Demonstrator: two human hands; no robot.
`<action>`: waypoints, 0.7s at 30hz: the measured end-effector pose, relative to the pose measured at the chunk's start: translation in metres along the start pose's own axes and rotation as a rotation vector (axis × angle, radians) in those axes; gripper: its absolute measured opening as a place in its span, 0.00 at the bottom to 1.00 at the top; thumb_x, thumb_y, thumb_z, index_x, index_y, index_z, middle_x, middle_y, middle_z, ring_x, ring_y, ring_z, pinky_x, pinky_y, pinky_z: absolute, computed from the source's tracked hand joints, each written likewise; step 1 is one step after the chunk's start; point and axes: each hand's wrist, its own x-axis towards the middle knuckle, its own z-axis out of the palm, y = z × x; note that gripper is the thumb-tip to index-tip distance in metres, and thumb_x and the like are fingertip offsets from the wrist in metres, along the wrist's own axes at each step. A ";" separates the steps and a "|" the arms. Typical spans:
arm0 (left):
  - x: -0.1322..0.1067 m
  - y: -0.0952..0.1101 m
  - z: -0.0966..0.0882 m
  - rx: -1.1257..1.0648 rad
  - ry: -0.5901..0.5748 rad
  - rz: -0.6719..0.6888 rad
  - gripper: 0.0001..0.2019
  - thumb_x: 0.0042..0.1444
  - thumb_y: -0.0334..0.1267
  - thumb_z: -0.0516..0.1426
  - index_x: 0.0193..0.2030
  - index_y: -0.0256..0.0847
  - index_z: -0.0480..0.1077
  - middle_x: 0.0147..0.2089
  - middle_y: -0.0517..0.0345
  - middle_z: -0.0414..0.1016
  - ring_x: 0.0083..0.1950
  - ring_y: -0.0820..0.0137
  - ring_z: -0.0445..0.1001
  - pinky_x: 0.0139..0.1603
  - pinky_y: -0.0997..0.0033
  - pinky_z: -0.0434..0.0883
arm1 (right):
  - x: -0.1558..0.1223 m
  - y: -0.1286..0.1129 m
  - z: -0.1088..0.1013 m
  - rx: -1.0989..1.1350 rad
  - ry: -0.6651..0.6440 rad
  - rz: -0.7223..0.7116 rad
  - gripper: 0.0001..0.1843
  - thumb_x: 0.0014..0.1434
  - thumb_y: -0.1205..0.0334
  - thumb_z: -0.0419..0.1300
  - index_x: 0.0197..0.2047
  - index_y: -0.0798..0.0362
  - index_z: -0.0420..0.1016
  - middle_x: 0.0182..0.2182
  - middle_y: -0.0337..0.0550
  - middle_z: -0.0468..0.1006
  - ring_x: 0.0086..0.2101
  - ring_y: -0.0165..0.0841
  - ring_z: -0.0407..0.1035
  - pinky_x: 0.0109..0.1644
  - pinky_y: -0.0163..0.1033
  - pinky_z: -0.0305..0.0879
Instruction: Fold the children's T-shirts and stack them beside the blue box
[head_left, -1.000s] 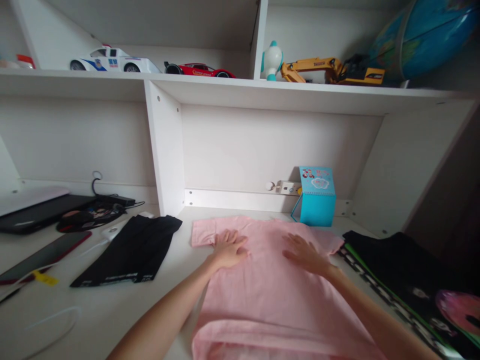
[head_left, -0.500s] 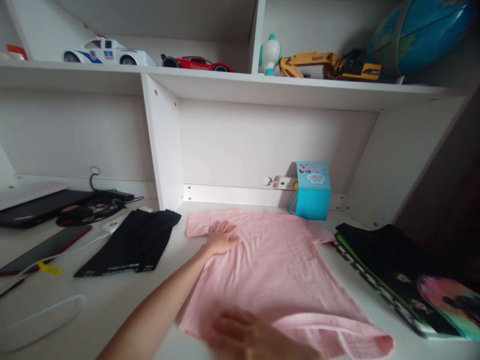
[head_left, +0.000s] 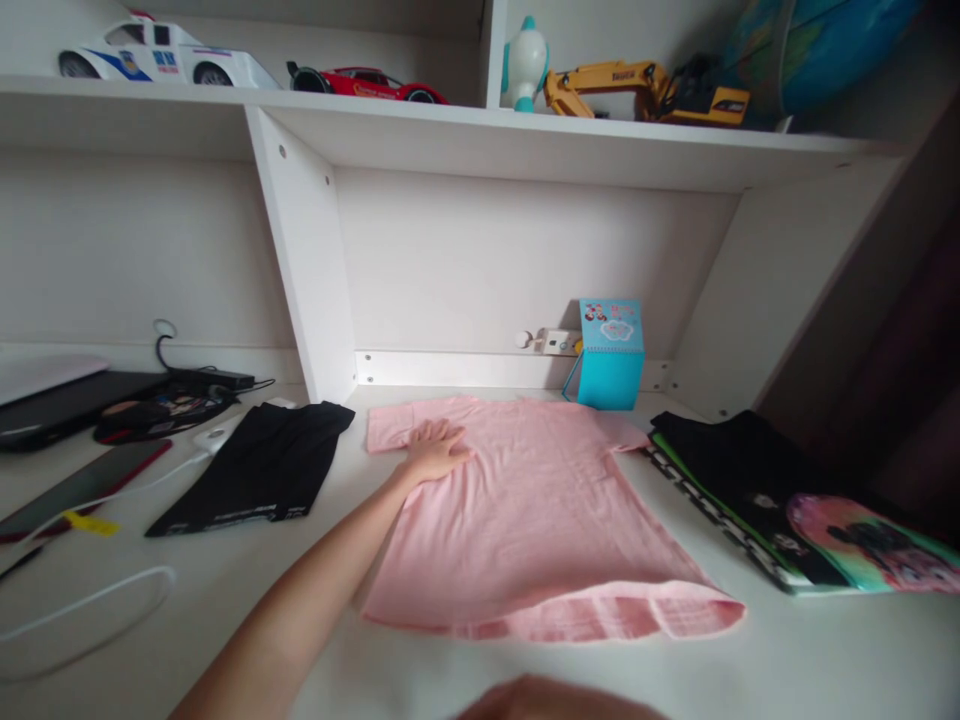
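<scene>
A pink T-shirt (head_left: 540,500) lies spread on the white desk, its sleeves toward the back and its hem toward me. The hem is slightly raised and wavy along the right part. My left hand (head_left: 437,452) rests flat on the shirt near the left sleeve, fingers spread, with faint creases around it. Only the back of my right hand (head_left: 555,700) shows at the bottom edge, below the hem and apart from the cloth. Its fingers are out of sight.
Folded black cloth (head_left: 259,465) lies to the left, near a white cable (head_left: 150,487) and a dark tablet-like device (head_left: 82,487). Folded dark clothes (head_left: 750,500) are stacked at right. A blue desk calendar (head_left: 611,365) stands behind. Toys, including a yellow excavator (head_left: 645,90), line the shelf.
My right hand has moved off the shirt's lower part toward me, mostly out of view. The hem lies straighter now. My left hand stays on the shirt; the view has shifted slightly.
</scene>
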 end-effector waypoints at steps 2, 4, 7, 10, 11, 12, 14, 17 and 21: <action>0.000 0.000 0.000 0.006 0.001 -0.005 0.35 0.53 0.66 0.37 0.65 0.55 0.44 0.68 0.56 0.38 0.67 0.50 0.37 0.60 0.47 0.42 | -0.030 0.031 -0.023 -0.068 0.095 0.169 0.27 0.62 0.54 0.46 0.63 0.48 0.49 0.58 0.48 0.60 0.56 0.39 0.57 0.54 0.47 0.62; 0.001 -0.001 0.000 0.013 0.009 -0.007 0.35 0.52 0.66 0.37 0.65 0.56 0.45 0.68 0.56 0.38 0.67 0.50 0.38 0.60 0.47 0.42 | -0.066 0.069 -0.036 -0.230 0.248 0.391 0.24 0.59 0.52 0.49 0.57 0.51 0.62 0.53 0.52 0.67 0.51 0.43 0.63 0.51 0.51 0.64; 0.004 -0.003 0.003 0.011 0.022 -0.006 0.36 0.51 0.67 0.37 0.64 0.56 0.46 0.68 0.56 0.39 0.66 0.49 0.38 0.60 0.47 0.43 | -0.128 0.116 -0.035 -0.291 0.255 0.529 0.13 0.59 0.56 0.50 0.41 0.50 0.72 0.37 0.46 0.75 0.38 0.35 0.71 0.41 0.39 0.69; 0.007 -0.004 0.005 0.006 0.032 -0.006 0.36 0.51 0.68 0.37 0.64 0.56 0.46 0.68 0.56 0.39 0.66 0.49 0.38 0.59 0.46 0.43 | -0.180 0.139 -0.025 -0.396 0.352 0.573 0.12 0.59 0.56 0.49 0.38 0.50 0.71 0.34 0.44 0.74 0.34 0.32 0.72 0.37 0.34 0.69; 0.008 -0.004 0.005 0.006 0.034 -0.007 0.36 0.51 0.68 0.37 0.64 0.57 0.46 0.68 0.56 0.39 0.66 0.49 0.38 0.59 0.46 0.43 | -0.191 0.142 -0.022 -0.437 0.403 0.585 0.12 0.59 0.56 0.49 0.39 0.50 0.70 0.36 0.45 0.74 0.36 0.33 0.72 0.38 0.34 0.69; 0.008 -0.004 0.006 0.007 0.034 -0.007 0.36 0.51 0.68 0.37 0.64 0.57 0.46 0.68 0.56 0.39 0.66 0.49 0.38 0.59 0.46 0.43 | -0.199 0.144 -0.020 -0.473 0.447 0.594 0.13 0.59 0.56 0.49 0.43 0.50 0.69 0.39 0.46 0.73 0.38 0.33 0.71 0.39 0.34 0.69; 0.008 -0.004 0.006 0.010 0.032 -0.002 0.36 0.51 0.68 0.37 0.64 0.56 0.46 0.68 0.56 0.39 0.66 0.49 0.38 0.59 0.46 0.43 | -0.204 0.145 -0.017 -0.521 0.496 0.599 0.17 0.59 0.58 0.48 0.50 0.50 0.66 0.45 0.47 0.71 0.43 0.34 0.70 0.43 0.35 0.68; 0.008 -0.005 0.006 0.020 0.030 0.008 0.37 0.50 0.68 0.36 0.64 0.56 0.45 0.68 0.56 0.40 0.66 0.49 0.39 0.59 0.46 0.43 | -0.200 0.147 -0.017 -0.518 0.465 0.580 0.16 0.60 0.59 0.48 0.50 0.48 0.67 0.46 0.45 0.71 0.44 0.33 0.69 0.43 0.33 0.68; 0.008 -0.007 0.006 0.031 0.033 0.005 0.37 0.50 0.69 0.36 0.64 0.56 0.46 0.68 0.55 0.40 0.67 0.50 0.39 0.60 0.47 0.43 | -0.203 0.152 -0.025 -0.575 0.437 0.546 0.14 0.61 0.57 0.47 0.41 0.49 0.72 0.41 0.45 0.74 0.41 0.34 0.71 0.41 0.35 0.69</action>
